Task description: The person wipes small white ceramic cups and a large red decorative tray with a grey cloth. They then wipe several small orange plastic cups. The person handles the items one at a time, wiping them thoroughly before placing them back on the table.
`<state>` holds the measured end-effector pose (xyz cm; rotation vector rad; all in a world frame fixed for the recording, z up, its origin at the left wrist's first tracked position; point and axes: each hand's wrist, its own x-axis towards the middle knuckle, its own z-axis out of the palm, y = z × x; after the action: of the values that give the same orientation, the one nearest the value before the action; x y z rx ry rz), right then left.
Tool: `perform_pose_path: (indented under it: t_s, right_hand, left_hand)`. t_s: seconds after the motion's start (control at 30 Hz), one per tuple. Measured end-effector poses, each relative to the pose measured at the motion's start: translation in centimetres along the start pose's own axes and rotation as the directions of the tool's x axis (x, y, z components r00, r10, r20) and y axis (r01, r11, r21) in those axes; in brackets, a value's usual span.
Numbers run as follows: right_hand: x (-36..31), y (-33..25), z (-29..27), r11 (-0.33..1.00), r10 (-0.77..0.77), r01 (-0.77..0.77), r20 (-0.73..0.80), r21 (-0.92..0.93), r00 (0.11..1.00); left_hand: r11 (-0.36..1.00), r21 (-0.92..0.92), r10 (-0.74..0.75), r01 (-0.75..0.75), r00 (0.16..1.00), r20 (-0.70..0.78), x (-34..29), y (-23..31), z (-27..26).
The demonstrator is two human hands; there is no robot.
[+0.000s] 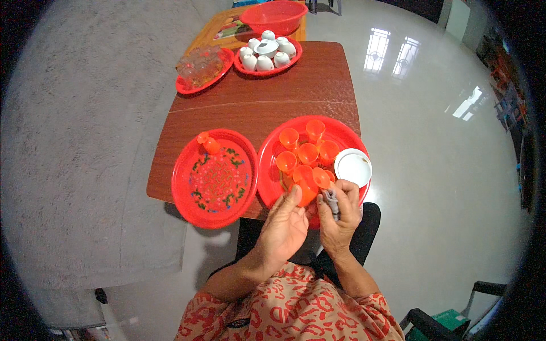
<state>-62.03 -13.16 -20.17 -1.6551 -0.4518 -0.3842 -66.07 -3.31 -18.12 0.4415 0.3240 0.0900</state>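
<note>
Over the right-hand red tray (266, 187), my left hand (282, 230) grips an orange plastic goblet (307, 195) between thumb and fingers. Close beside it, my right hand (343, 223) is closed on a crumpled grey cloth (331, 206), its fingertips by a small orange round piece (321, 178), perhaps the goblet's foot. Several more orange goblets (307, 153) stand mouth up in this tray. A round white dish or lid (353, 169) rests at its right edge. To the left, a flower-patterned red tray (181, 193) holds one orange goblet (211, 145) near its far rim.
Farther back on the brown table (267, 102) is a red plate (297, 55) of white cups (264, 62) around a white lidded piece (266, 48). Another red plate (224, 71) carries clear glassware (200, 67). Behind them sits a red basin (274, 18). A grey wall (85, 142) borders the left.
</note>
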Motion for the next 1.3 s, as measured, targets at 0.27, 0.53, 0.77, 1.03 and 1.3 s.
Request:
perform_pose_path:
  t_s: [0.27,0.53,0.77,1.03,1.3]
  right_hand:
    - [-0.6,-0.3,1.0,0.996,-0.053,0.051,-0.028,-0.07,0.998]
    - [1.1,0.4,-0.4,0.86,0.324,-0.371,0.188,0.351,0.927]
    - [2.4,-0.4,-0.8,0.458,0.6,-0.707,0.4,0.538,0.693]
    - [0.1,-1.3,1.0,0.999,-0.035,0.035,0.039,-0.003,0.999]
    - [-0.4,-1.4,1.3,0.997,-0.075,0.077,-0.058,0.031,0.996]
  left_hand:
    - [0.999,-0.043,-0.028,0.026,0.998,-0.052,0.6,0.1,-0.6]
    - [0.993,0.082,-0.077,0.083,0.995,-0.069,0.0,0.7,-0.8]
    - [0.996,0.07,-0.054,0.057,0.997,-0.055,-0.1,0.7,-0.8]
    - [0.998,-0.034,-0.063,0.062,0.998,-0.027,1.2,0.3,-1.6]
    - [0.976,-0.125,-0.172,0.178,0.984,0.055,0.4,0.6,-0.6]
